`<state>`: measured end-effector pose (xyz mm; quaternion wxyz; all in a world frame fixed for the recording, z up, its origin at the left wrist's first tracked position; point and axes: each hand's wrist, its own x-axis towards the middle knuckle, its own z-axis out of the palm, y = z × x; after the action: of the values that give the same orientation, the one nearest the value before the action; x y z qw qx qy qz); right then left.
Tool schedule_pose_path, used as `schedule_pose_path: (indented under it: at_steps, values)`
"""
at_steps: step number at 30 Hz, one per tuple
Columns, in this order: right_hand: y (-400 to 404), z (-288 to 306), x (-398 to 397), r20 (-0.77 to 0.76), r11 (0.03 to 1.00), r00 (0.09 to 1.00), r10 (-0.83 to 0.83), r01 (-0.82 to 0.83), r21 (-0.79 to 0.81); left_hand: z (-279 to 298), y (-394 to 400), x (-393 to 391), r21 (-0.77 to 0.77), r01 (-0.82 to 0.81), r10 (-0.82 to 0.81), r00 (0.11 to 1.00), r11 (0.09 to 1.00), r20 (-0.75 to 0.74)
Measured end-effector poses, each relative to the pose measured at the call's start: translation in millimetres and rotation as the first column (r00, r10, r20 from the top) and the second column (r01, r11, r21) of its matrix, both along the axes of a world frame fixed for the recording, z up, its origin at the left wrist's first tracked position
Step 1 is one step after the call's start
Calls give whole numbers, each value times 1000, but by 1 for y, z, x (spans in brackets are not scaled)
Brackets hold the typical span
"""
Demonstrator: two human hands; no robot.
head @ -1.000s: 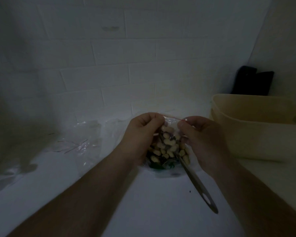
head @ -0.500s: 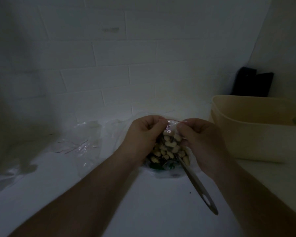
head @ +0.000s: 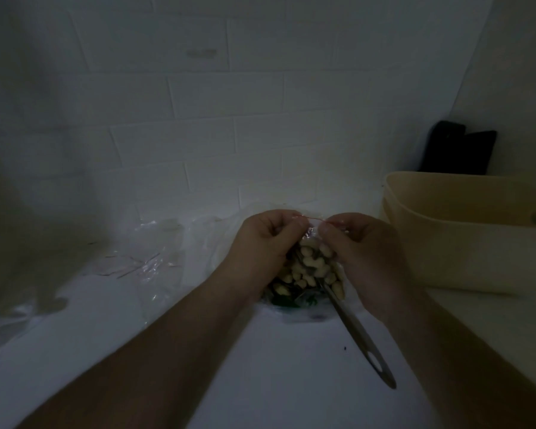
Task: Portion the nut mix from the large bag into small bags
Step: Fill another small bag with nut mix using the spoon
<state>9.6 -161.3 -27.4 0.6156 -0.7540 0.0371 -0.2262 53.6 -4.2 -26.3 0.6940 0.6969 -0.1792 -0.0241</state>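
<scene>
While dim over the white surface [head: 260,382], beige tub [head: 464,243] just right of both grips; left hand [head: 260,243] and right hand [head: 362,252] pinching the small bag [head: 313,230] top, nuts [head: 310,267] below, spoon [head: 359,339] nearer.

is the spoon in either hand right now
No, the spoon lies on the counter while the left hand and right hand pinch the small bag.
</scene>
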Motion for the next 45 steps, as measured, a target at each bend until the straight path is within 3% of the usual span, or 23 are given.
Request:
schedule_pose_path:
  at_steps: [8,19,33,39,45]
  values:
    - [1,5,-5,-8,1000,1000,14,-13,25,-2,-1,-1,-80,30,-35,997,996,-68]
    - [6,4,-6,6,999,1000,25,-25,-46,-5,0,2,9,11,-11,1000,1000,26]
    - [3,2,-4,-43,999,998,44,-45,-25,-8,0,6,-11,45,-45,999,999,27]
    - [1,2,-2,-13,996,999,38,-39,-86,-3,2,3,33,0,-1,999,999,39]
    - [-2,1,-1,-2,1000,1000,-19,19,-20,0,2,0,-56,-83,80,995,995,-53]
